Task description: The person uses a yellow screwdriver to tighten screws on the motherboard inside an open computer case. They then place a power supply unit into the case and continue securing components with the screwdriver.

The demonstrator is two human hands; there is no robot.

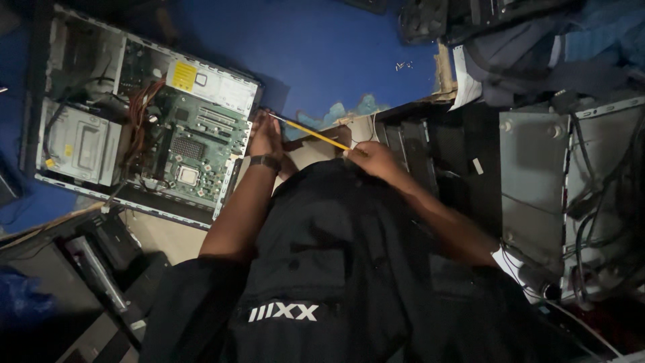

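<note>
Hands first: the left hand rests flat against the right-hand edge of an open computer case, fingers stretched along the metal rim, a dark watch on its wrist. It seems to steady the case rather than grip anything. The right hand is clenched round the near end of a long yellow screwdriver, whose thin metal tip reaches up and left to the corner of the case, just beside the left fingertips.

The case lies on its side on a blue worktop, toward the left of the scene. Inside it shows a green motherboard with a bare processor socket and a grey finned block, a bundle of red and orange wires to its left, a grey drive cage farther left, and a silver power unit with a yellow label along the far side.

A few small screws lie on the blue surface, well apart from the hands. The worktop's front edge is chipped and worn pale near the screwdriver. To the right stands another grey metal chassis with loose black cables hanging over it. Dark clothing fills the near middle of the view, and the surroundings are dim.
</note>
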